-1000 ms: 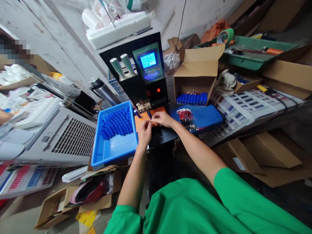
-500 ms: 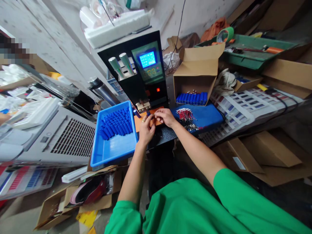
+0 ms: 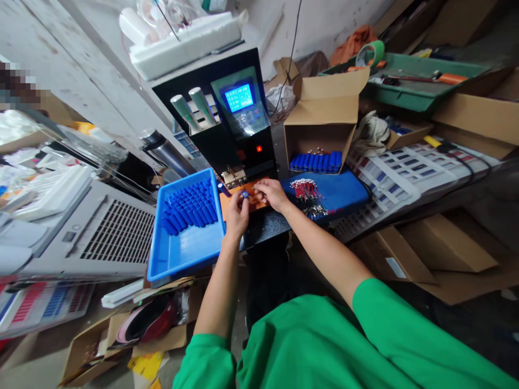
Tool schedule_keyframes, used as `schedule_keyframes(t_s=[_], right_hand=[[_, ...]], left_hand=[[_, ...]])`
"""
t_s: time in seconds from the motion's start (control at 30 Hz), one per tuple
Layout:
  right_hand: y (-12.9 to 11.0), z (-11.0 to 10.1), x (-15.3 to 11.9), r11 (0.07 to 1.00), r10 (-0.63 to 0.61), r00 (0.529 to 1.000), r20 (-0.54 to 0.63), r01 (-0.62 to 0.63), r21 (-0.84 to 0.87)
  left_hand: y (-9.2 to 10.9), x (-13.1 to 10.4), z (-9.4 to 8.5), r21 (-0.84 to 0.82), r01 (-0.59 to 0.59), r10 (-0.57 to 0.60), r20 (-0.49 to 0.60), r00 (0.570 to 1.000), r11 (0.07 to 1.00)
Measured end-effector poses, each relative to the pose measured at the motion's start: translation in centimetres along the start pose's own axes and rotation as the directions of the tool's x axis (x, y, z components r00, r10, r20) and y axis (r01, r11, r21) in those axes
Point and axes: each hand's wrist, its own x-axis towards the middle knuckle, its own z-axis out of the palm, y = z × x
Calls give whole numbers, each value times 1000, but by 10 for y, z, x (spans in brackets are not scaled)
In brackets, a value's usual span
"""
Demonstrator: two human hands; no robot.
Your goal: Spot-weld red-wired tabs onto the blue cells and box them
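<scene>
Head view: left hand (image 3: 236, 215) pinches a small blue cell (image 3: 245, 194) upright between its fingertips, just in front of the black welding machine (image 3: 227, 127) — the right hand (image 3: 271, 193), fingers curled, touches it from beside. Left of the machine lies a blue tray (image 3: 184, 248) of blue cells; right of it, a bundle of red wires (image 3: 308, 193) on the counter (image 3: 267, 227).

Both bare forearms extend forward from short green sleeves and converge toward the far centre of the scene. The left hand (image 3: 236, 213) is raised with its back toward the camera, fingers curled and the fingertips pinched together around a small blue cell (image 3: 245, 194). The right hand (image 3: 271, 193), just to the right and slightly farther, lies palm down with fingers bent, its fingertips pointing left toward the left hand. The two hands are near each other without touching.
</scene>
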Motion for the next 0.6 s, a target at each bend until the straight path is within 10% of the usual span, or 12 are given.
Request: schedule_keyframes(t_s=[0.6], right_hand=[[-1,6,2,1000,9,996,-86,-11,-20]], left_hand=[[-1,13,4,17,91,-91,-26,996,996]])
